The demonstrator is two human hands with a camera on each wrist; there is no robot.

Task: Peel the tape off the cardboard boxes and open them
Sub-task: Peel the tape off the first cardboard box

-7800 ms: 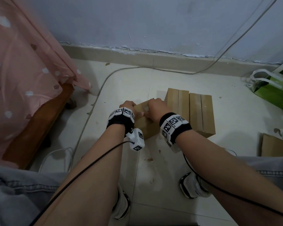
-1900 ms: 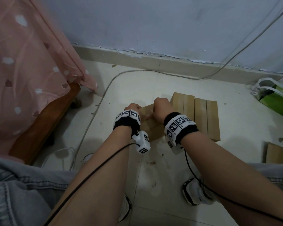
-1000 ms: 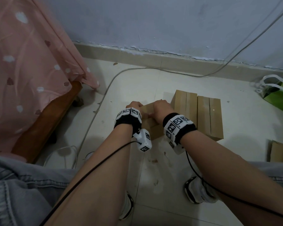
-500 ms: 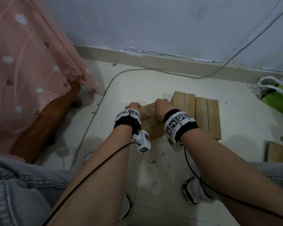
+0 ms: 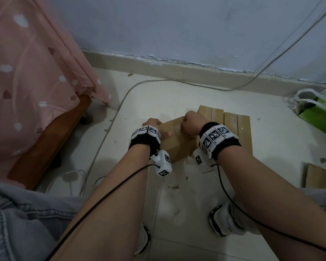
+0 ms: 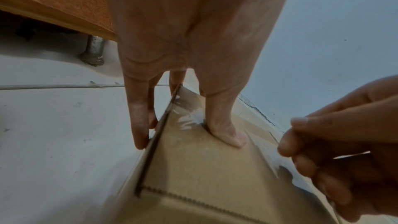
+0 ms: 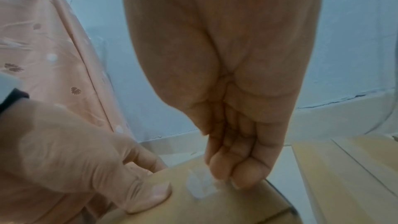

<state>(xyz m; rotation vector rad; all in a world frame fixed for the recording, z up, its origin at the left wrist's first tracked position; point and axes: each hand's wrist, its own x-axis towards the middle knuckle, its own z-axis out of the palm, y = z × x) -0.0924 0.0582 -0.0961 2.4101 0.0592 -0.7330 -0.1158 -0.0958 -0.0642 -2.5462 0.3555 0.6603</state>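
A small brown cardboard box [image 5: 177, 147] stands on the tiled floor in front of my knees. My left hand [image 5: 158, 129] grips its left end, with the thumb [image 6: 226, 132] pressed on the top and the fingers [image 6: 137, 125] down the side. My right hand [image 5: 188, 125] is over the far right part of the top, fingers curled. In the right wrist view its fingertips [image 7: 237, 175] pinch at a piece of clear tape [image 7: 197, 185] on the box top. More clear tape [image 6: 187, 118] shines beside my left thumb.
Two more sealed boxes [image 5: 211, 117] [image 5: 237, 129] lie side by side just right of the held one. A cardboard piece [image 5: 320, 178] and a green bag [image 5: 320, 113] are at far right. A bed with pink cloth [image 5: 36, 72] stands left; a cable [image 5: 105, 132] crosses the floor.
Both hands have stayed on the same box. The right hand has shifted slightly along the top; the box has hardly moved.
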